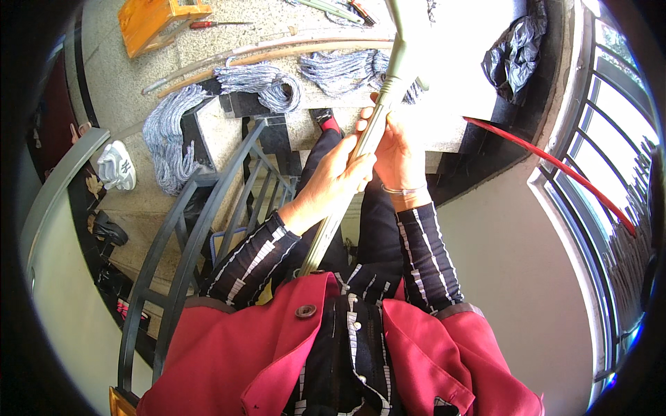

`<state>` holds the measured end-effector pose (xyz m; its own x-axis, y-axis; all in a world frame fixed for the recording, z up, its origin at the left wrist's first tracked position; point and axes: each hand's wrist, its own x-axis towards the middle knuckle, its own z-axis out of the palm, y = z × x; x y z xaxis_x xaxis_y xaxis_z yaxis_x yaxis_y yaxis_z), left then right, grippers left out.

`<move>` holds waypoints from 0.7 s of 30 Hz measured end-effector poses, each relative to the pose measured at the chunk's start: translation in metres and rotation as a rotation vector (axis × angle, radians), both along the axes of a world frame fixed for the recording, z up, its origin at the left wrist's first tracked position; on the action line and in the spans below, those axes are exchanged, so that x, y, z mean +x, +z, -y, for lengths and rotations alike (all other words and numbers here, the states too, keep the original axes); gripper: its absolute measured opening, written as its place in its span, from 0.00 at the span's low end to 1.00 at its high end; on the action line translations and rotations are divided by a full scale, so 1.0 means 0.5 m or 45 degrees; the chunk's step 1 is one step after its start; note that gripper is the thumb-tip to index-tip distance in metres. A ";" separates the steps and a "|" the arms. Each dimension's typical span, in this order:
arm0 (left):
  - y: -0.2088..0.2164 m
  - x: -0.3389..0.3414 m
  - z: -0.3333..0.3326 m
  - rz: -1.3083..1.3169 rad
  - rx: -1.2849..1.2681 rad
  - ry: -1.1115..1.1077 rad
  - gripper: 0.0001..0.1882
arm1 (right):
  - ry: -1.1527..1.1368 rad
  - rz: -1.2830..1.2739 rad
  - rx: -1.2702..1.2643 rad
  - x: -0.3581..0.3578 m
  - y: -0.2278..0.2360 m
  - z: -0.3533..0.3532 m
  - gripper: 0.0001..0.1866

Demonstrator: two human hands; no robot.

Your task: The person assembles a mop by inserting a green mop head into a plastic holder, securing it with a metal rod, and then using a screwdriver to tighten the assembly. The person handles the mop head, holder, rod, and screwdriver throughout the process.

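The head view looks steeply down from the wearer's head, out over the vest (pixel 236 353), which fills the near lower edge. The left hand (pixel 331 175) and right hand (pixel 398 149) sit close, mid-frame; the floor (pixel 208 48) lies farther off. Straight edges bend toward the rim.

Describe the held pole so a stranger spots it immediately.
Start at the red garment below. Above it, the left hand and right hand hold a long, grooved pole reaching the top edge. Unlike the brown rod lying on the floor, it is pale green and gripped.
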<state>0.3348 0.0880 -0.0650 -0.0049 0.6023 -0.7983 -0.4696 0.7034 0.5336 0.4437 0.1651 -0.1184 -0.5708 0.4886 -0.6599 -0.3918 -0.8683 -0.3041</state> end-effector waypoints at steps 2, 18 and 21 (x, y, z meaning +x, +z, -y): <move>0.005 -0.003 -0.003 0.027 0.001 0.021 0.11 | 0.009 0.022 0.027 -0.004 0.002 -0.002 0.26; 0.009 -0.004 -0.007 0.089 -0.016 0.110 0.12 | 0.061 0.164 0.097 -0.014 0.009 -0.008 0.20; 0.005 -0.005 0.002 0.013 0.013 0.076 0.13 | 0.181 0.318 0.194 -0.009 0.008 -0.010 0.16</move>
